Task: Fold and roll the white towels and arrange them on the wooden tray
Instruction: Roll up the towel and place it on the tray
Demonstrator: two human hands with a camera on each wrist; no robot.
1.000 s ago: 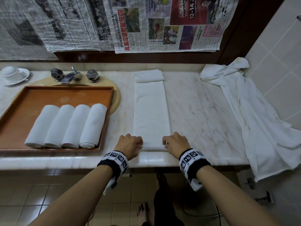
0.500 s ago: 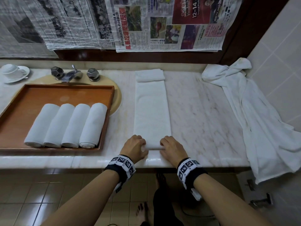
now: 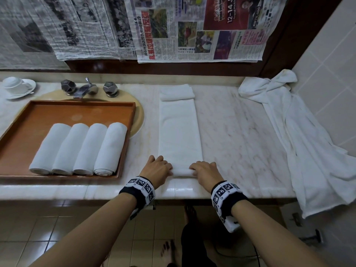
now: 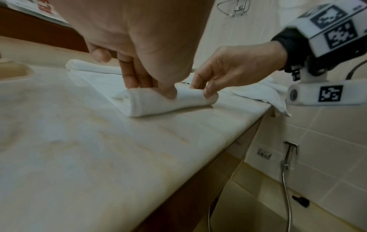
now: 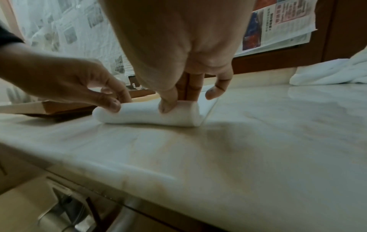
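A long folded white towel (image 3: pixel 180 130) lies on the marble counter, stretching away from me. Its near end is curled into a small roll (image 3: pixel 183 172) (image 4: pixel 158 102) (image 5: pixel 147 117). My left hand (image 3: pixel 167 168) pinches the roll's left end, thumb in front and fingers (image 4: pixel 131 78) behind. My right hand (image 3: pixel 194 169) pinches the right end the same way, its thumb (image 5: pixel 166 104) pressing the front. To the left, the wooden tray (image 3: pixel 81 109) holds several rolled white towels (image 3: pixel 79 149) side by side.
A small folded towel (image 3: pixel 176 92) sits at the strip's far end. A large crumpled towel (image 3: pixel 312 143) drapes over the counter's right end by the tiled wall. The tray rests over the sink, behind it a faucet (image 3: pixel 86 89) and a cup on a saucer (image 3: pixel 17 86).
Both hands came closer together at the towel's near edge and turned it over away from me, so a small roll now sits where the flat end was.
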